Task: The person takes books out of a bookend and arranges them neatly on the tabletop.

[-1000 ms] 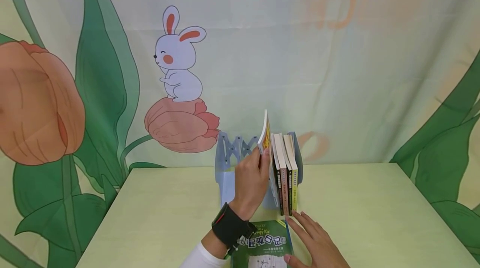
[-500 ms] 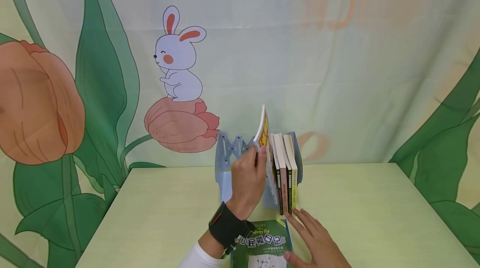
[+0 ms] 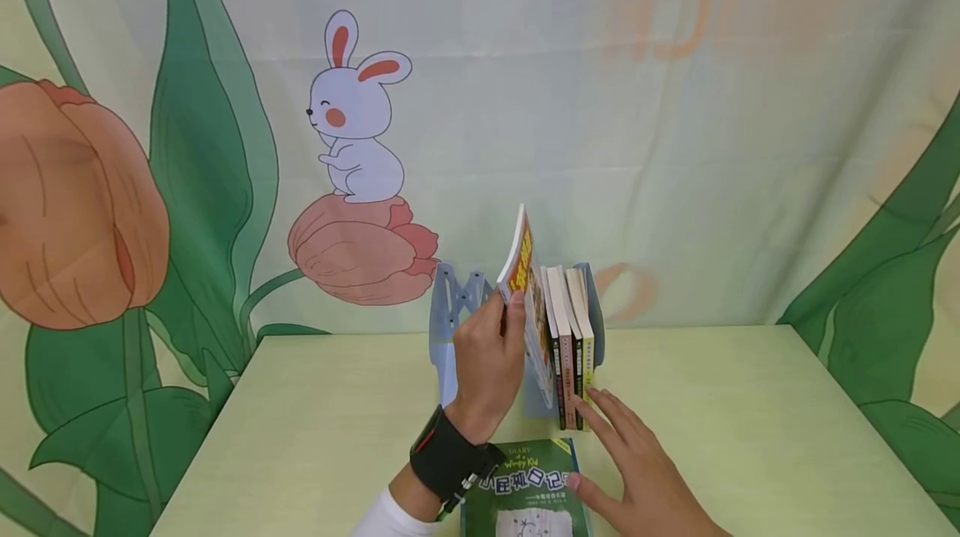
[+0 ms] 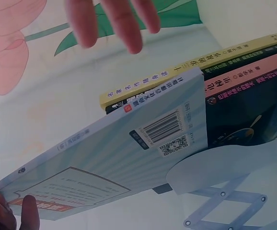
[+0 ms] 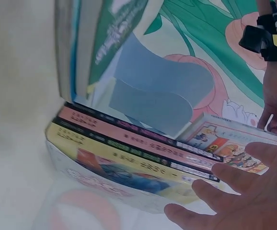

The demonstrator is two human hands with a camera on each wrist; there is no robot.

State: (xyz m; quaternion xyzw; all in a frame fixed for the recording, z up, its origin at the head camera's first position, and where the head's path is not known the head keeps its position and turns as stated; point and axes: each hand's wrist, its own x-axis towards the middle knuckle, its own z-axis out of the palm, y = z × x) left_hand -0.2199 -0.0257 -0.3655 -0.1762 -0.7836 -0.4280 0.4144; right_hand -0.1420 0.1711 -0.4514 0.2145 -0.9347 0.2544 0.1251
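Observation:
My left hand [image 3: 487, 362] grips a thin book [image 3: 538, 345] by its upper end, thumb on the cover and fingers behind. The book leans to the left, its lower end at the bookstand beside the upright row. In the left wrist view its pale blue back cover [image 4: 129, 158] shows a barcode. Several books [image 3: 572, 353] with dark, pink and yellow spines stand in the light blue bookstand [image 3: 446, 312], against its right end. My right hand [image 3: 637, 462] has spread fingers, with fingertips right at the lower ends of those spines.
Green-covered books [image 3: 532, 458] lie stacked flat in front of the bookstand, between my forearms. The left part of the stand shows a folding lattice [image 4: 225, 201]. Behind the pale table [image 3: 750, 420] hangs a curtain [image 3: 525, 103] printed with a rabbit and tulips.
My left hand has drawn the thin book up and leftward, tilting it away from the row. My right hand has slid slightly forward along the spines.

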